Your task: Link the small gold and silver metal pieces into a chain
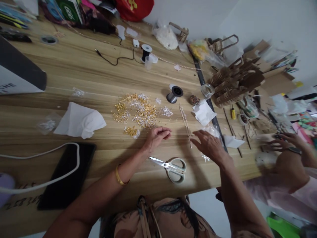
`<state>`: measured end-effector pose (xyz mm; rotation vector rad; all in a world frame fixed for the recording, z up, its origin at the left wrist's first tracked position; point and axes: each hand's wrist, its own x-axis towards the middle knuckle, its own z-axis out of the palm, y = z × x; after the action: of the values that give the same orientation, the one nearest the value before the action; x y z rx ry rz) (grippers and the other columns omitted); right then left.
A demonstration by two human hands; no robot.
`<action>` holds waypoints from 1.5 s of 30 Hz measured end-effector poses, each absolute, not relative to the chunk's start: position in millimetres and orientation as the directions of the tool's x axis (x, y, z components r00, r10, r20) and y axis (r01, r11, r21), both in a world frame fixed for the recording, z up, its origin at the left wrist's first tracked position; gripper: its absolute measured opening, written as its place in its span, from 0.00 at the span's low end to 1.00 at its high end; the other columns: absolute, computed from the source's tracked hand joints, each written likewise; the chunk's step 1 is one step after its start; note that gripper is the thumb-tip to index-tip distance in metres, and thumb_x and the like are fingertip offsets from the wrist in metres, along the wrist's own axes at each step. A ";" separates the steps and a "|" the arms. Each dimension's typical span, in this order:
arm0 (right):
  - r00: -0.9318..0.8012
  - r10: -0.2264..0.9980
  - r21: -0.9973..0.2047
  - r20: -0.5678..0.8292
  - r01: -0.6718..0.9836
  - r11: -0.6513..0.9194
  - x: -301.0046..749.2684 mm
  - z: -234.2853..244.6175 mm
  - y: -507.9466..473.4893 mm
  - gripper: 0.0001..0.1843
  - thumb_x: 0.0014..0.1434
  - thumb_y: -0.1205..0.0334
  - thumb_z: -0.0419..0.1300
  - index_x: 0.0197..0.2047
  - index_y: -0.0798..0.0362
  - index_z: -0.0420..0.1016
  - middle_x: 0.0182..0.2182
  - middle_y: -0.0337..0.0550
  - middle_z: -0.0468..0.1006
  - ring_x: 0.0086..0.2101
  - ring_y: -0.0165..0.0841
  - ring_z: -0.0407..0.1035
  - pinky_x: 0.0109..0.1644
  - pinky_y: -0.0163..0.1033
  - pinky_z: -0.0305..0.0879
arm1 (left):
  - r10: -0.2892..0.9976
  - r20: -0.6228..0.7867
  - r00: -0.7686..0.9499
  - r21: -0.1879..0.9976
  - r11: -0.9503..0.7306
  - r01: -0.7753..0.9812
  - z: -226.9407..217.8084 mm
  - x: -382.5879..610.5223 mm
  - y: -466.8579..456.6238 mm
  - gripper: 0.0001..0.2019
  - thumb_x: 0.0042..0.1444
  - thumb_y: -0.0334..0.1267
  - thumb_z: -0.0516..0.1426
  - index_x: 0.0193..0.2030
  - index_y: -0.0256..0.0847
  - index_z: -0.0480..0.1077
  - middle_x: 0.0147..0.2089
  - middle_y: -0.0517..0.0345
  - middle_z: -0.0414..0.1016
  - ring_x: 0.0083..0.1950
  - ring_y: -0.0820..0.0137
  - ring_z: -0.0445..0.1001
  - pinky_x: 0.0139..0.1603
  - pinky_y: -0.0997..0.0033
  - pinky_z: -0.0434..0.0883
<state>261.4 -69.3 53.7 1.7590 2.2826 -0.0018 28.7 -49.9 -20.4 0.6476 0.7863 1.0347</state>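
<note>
Patterned brown cloth point(170, 218) of the wearer's top sits nearest, on the near side of the scissors point(165, 164). Beyond the scissors' handles, a thin chain strand point(186, 125) lies stretched out on the wooden table point(148, 185), a small ring-like end pointing away from them. It looks very light, limp and smooth, likely to slide or twist rather than hold a shape, and its fine links could bend or snag if tugged. The far ring or the near tip seems the best place to grip it, between thumb and one fingertip.

Ahead and right of the scissors, the right hand point(208, 145) is loosely spread, thumb beside the strand's near tip, with nothing visible in its grasp; whether it touches the tip I cannot tell. Just beyond the scissors' blades, the left hand point(158, 136) has its fingers curled inward; the fingertips hide any gap, so I cannot tell whether they pinch something tiny.

Farther beyond the blades spreads a heap of gold and silver findings point(146, 114). A wire spool point(175, 94) stands beyond the scissors too, past the left hand. Well to the scissors' right is a co-worker's hand point(288, 142); to their left, a dark tablet point(69, 178).
</note>
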 end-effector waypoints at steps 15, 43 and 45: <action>-0.305 0.952 -0.007 0.032 0.952 0.305 249.7 -6.6 31.0 0.35 0.67 0.44 0.40 0.69 0.59 0.50 0.67 0.61 0.54 0.67 0.50 0.46 0.64 0.62 0.50 | 0.927 -0.266 0.264 0.817 0.362 -0.448 -16.5 27.7 -49.7 0.08 0.47 0.37 0.64 0.33 0.34 0.77 0.28 0.55 0.77 0.31 0.74 0.72 0.36 0.73 0.69; 0.000 0.998 -0.013 0.068 1.000 0.000 247.5 -1.5 80.8 0.19 0.63 0.49 0.50 0.43 0.54 0.73 0.41 0.55 0.78 0.42 0.45 0.71 0.43 0.45 0.62 | 0.958 -0.271 0.099 0.851 0.286 -0.440 -10.8 4.5 -43.0 0.10 0.44 0.39 0.64 0.33 0.36 0.77 0.27 0.57 0.77 0.29 0.75 0.72 0.35 0.73 0.69; -0.002 0.998 0.002 0.062 1.000 0.002 246.1 -5.6 84.9 0.19 0.64 0.50 0.50 0.43 0.55 0.73 0.41 0.56 0.77 0.42 0.46 0.71 0.44 0.47 0.63 | 0.958 -0.275 0.083 0.854 0.283 -0.436 -12.0 0.8 -45.3 0.11 0.44 0.40 0.65 0.33 0.36 0.77 0.27 0.57 0.77 0.29 0.74 0.72 0.35 0.73 0.70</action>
<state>246.1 84.9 -5.6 2.2489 2.2534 0.0716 0.8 -45.3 -12.0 0.6750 0.9806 1.1671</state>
